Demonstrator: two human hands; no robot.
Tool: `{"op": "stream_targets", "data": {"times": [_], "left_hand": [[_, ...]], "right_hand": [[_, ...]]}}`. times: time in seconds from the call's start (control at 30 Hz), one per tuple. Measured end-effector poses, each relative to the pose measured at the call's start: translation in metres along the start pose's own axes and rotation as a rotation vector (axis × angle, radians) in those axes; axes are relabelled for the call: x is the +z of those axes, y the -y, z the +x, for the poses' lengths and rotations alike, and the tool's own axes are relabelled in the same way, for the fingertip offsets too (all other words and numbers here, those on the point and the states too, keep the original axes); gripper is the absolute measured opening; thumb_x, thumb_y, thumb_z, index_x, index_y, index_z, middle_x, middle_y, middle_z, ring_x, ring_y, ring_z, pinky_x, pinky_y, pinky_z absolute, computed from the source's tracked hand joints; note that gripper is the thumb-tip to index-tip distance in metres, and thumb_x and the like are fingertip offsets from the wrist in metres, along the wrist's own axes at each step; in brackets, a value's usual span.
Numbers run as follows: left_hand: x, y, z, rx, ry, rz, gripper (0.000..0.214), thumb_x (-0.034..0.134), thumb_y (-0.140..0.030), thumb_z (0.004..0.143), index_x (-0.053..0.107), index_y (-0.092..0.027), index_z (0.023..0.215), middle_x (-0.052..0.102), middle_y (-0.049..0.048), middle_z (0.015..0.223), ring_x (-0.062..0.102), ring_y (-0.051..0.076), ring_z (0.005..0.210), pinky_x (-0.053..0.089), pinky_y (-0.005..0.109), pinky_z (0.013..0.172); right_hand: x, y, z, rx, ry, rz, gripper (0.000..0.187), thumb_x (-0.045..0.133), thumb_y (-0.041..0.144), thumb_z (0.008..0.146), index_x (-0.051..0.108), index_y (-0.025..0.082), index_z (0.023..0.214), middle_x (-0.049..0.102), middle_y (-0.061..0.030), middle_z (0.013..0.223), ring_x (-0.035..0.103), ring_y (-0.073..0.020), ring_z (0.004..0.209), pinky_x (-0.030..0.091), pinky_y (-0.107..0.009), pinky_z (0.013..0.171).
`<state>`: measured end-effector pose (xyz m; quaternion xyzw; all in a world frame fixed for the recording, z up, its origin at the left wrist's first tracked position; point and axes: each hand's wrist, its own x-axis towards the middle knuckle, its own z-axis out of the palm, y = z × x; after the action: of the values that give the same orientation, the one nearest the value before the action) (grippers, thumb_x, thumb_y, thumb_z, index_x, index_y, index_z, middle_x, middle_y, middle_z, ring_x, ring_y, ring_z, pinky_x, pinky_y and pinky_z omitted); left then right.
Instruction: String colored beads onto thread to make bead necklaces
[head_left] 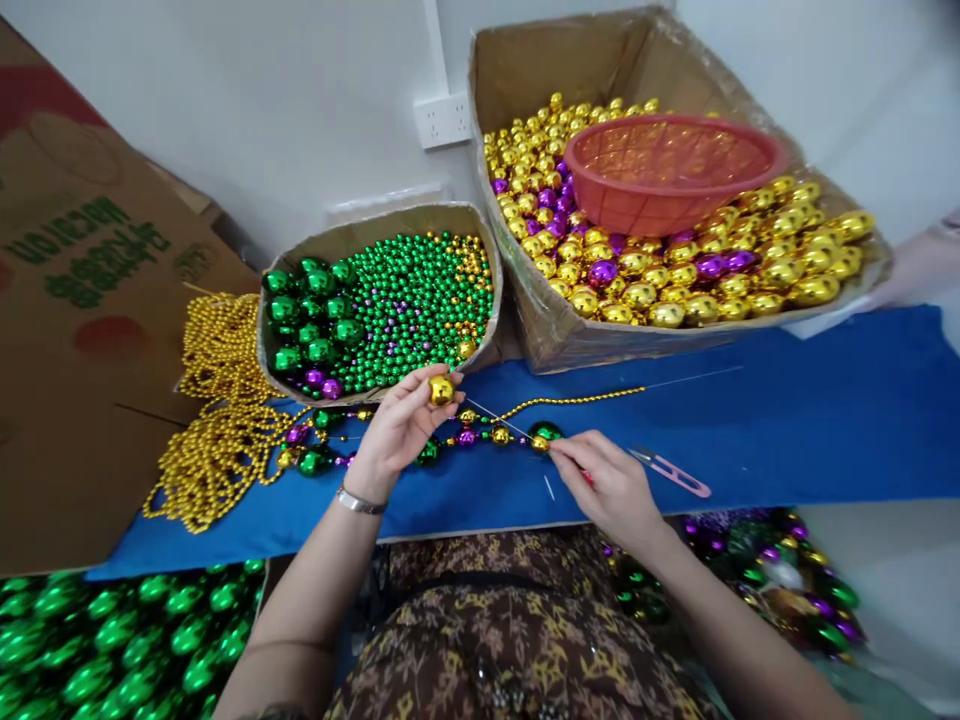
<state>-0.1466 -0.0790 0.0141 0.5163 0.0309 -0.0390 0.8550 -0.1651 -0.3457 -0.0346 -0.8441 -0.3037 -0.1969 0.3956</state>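
Observation:
My left hand [401,425] pinches a large shiny gold bead [441,390] at its fingertips, in front of the smaller box's rim. To the right, my right hand [604,480] has its fingers closed by a smaller gold bead [540,443]. A thin pale string [491,412] stretches between the two hands. Behind and below them, a strand of green, purple and gold beads [466,437] lies on the blue cloth [810,420]. A line of tiny gold beads [570,400] runs rightward with bare string at its end. Pink thread snips [675,472] lie right of my right hand.
A cardboard box [491,345] holds green, gold and purple beads. The larger box [570,345] holds gold and purple beads under a red basket [675,205]. Coiled gold bead chains [202,460] lie left, beside a tall carton [67,400]. Large green beads [127,640] fill the lower left.

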Motion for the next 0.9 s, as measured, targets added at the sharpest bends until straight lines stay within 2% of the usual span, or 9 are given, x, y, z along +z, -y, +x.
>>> {"op": "stream_targets", "data": {"times": [0.1, 0.2, 0.27, 0.37, 0.43, 0.77, 0.9], "left_hand": [[0.006, 0.012, 0.001, -0.043, -0.016, -0.071, 0.029, 0.073, -0.029, 0.080, 0.068, -0.016, 0.106, 0.071, 0.0112, 0.109, 0.070, 0.021, 0.096, 0.059, 0.027, 0.081], [0.010, 0.021, 0.003, -0.081, -0.101, -0.117, 0.024, 0.066, -0.034, 0.086, 0.067, -0.015, 0.101, 0.072, 0.0110, 0.102, 0.071, 0.020, 0.093, 0.059, 0.030, 0.083], [0.013, 0.027, 0.004, -0.081, -0.174, -0.150, 0.022, 0.063, -0.035, 0.089, 0.065, -0.015, 0.096, 0.072, 0.0091, 0.097, 0.071, 0.019, 0.093, 0.059, 0.032, 0.087], [0.018, 0.032, 0.004, -0.040, -0.226, -0.188, 0.021, 0.063, -0.034, 0.089, 0.064, -0.017, 0.102, 0.071, 0.0055, 0.094, 0.070, 0.019, 0.095, 0.055, 0.037, 0.095], [0.021, 0.034, 0.004, -0.012, -0.239, -0.196, 0.023, 0.064, -0.033, 0.088, 0.064, -0.018, 0.106, 0.071, 0.0045, 0.093, 0.070, 0.019, 0.095, 0.054, 0.037, 0.097], [0.028, 0.034, 0.000, 0.099, -0.204, -0.137, 0.022, 0.069, -0.035, 0.084, 0.064, -0.020, 0.100, 0.070, 0.0040, 0.101, 0.069, 0.020, 0.101, 0.054, 0.035, 0.094], [0.035, 0.034, -0.005, 0.151, -0.196, -0.144, 0.024, 0.073, -0.033, 0.081, 0.064, -0.022, 0.101, 0.070, 0.0020, 0.095, 0.070, 0.020, 0.098, 0.056, 0.034, 0.089]], "right_hand": [[-0.001, 0.001, 0.000, -0.005, 0.005, -0.013, 0.016, 0.054, 0.019, 0.093, 0.068, 0.019, 0.101, 0.067, -0.0063, 0.084, 0.066, -0.0171, 0.076, 0.055, -0.030, 0.069], [-0.001, 0.001, -0.002, -0.019, 0.007, -0.021, 0.015, 0.054, 0.018, 0.093, 0.067, 0.018, 0.101, 0.066, -0.0064, 0.083, 0.065, -0.0172, 0.076, 0.055, -0.031, 0.069], [0.000, 0.001, -0.003, -0.023, 0.010, -0.028, 0.015, 0.055, 0.017, 0.093, 0.067, 0.018, 0.101, 0.066, -0.0062, 0.083, 0.065, -0.0172, 0.075, 0.054, -0.031, 0.069], [0.002, 0.000, -0.005, -0.033, 0.023, -0.038, 0.016, 0.054, 0.016, 0.093, 0.067, 0.019, 0.101, 0.066, -0.0059, 0.083, 0.065, -0.0172, 0.076, 0.054, -0.031, 0.069], [0.003, -0.001, -0.007, -0.043, 0.029, -0.047, 0.016, 0.055, 0.016, 0.092, 0.067, 0.018, 0.101, 0.066, -0.0061, 0.083, 0.064, -0.0174, 0.076, 0.054, -0.031, 0.070], [0.002, 0.002, -0.010, -0.022, 0.048, -0.127, 0.017, 0.053, 0.018, 0.093, 0.068, 0.018, 0.101, 0.066, -0.0063, 0.083, 0.063, -0.0171, 0.076, 0.052, -0.031, 0.071], [0.005, 0.006, -0.013, 0.003, 0.045, -0.119, 0.017, 0.052, 0.017, 0.093, 0.068, 0.019, 0.099, 0.065, -0.0050, 0.079, 0.062, -0.0166, 0.073, 0.051, -0.029, 0.068]]}}
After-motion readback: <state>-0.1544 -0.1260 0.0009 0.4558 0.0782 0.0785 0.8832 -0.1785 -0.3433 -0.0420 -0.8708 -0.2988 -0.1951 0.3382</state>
